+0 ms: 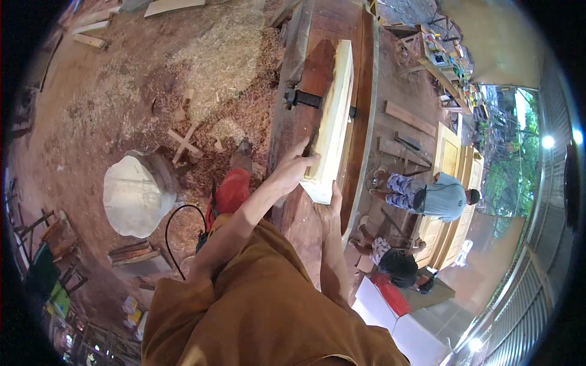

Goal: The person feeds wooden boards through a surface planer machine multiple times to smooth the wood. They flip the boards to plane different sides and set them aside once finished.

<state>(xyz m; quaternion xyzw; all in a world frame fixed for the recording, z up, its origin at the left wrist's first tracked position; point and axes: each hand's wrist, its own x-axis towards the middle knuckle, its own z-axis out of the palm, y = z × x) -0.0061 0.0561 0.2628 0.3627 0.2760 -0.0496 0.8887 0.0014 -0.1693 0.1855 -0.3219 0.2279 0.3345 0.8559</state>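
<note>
The long block of wood is pale yellow, with a brown streak down one edge. The bench is red-brown, and the metal bar on it is black. The big loose top is brown. Another person wears a pale blue-grey shirt and blue and white patchy shorts.
</note>
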